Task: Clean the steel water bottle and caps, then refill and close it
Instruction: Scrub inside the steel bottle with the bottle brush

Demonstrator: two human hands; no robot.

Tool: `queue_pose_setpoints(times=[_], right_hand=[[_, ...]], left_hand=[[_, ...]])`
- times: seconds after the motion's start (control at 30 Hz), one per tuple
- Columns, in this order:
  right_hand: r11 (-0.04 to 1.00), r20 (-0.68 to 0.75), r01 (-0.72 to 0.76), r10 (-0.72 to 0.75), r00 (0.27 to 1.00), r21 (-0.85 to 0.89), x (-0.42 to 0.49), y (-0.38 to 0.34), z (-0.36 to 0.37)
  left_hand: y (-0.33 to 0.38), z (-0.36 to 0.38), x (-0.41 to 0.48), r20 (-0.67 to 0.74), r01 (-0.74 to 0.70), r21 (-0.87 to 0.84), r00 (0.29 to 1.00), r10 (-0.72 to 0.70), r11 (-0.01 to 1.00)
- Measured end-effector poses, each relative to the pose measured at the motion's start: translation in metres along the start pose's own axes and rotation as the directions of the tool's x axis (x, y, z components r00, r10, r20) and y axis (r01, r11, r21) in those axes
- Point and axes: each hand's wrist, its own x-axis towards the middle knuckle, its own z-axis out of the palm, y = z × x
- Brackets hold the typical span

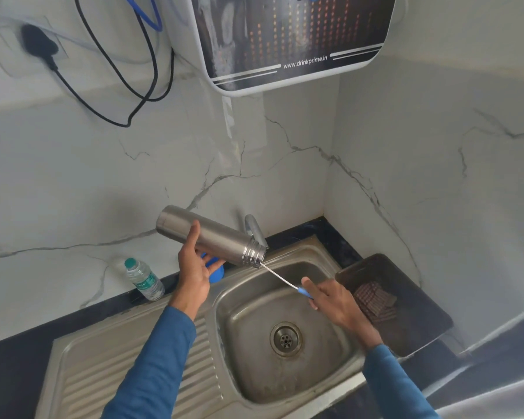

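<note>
While the right hand point(335, 300) pinches the brush handle point(305, 292) above the sink point(245, 300), the left hand point(194, 267) beyond grips the steel bottle point(208, 235), mouth tilted down toward the right hand, stem point(280, 278) inside. Risk: forceful strokes may bend the stem or dislodge the steel bottle.

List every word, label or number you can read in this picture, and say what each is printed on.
"www.drinkprime.in": on the dark front panel of the wall-mounted water purifier.
Label on the plastic bottle: print too small and blurred to read.
On the steel bottle: no marking visible.
</note>
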Motion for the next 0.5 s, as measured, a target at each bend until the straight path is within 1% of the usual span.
queue_pose_setpoints(times=[0.13, 0.2, 0.27, 0.3, 0.4, 0.47, 0.5], right_hand=[[0.995, -0.077, 0.02, -0.027, 0.997, -0.093, -0.001, -0.004, 0.021], [0.998, -0.132, -0.008, 0.0, 0.991, -0.058, -0.002, -0.008, 0.033], [1.0, -0.193, 0.004, -0.006, 0.981, -0.013, -0.003, -0.01, 0.042], [1.0, -0.213, 0.022, -0.023, 0.977, -0.007, -0.006, -0.013, 0.044], [0.996, -0.237, 0.057, -0.071, 0.969, -0.067, -0.014, 0.001, 0.046], [0.997, -0.25, 0.046, -0.062, 0.966, -0.067, -0.02, 0.016, 0.044], [0.999, -0.275, 0.024, -0.033, 0.961, -0.036, -0.022, 0.02, 0.042]], left_hand=[[-0.008, 0.006, -0.012, 0.067, -0.003, 0.068, 0.998, -0.002, 0.998], [-0.01, 0.01, -0.016, 0.089, -0.001, 0.08, 0.996, -0.006, 0.997], [-0.008, 0.013, -0.019, 0.093, -0.012, 0.073, 0.996, 0.006, 0.997], [-0.006, 0.013, -0.019, 0.093, -0.025, 0.07, 0.995, 0.018, 0.997], [0.006, 0.014, -0.016, 0.096, -0.084, 0.097, 0.993, 0.074, 0.992], [0.016, 0.014, -0.014, 0.087, -0.12, 0.12, 0.99, 0.11, 0.986], [0.019, 0.014, -0.013, 0.078, -0.135, 0.129, 0.989, 0.126, 0.982]])
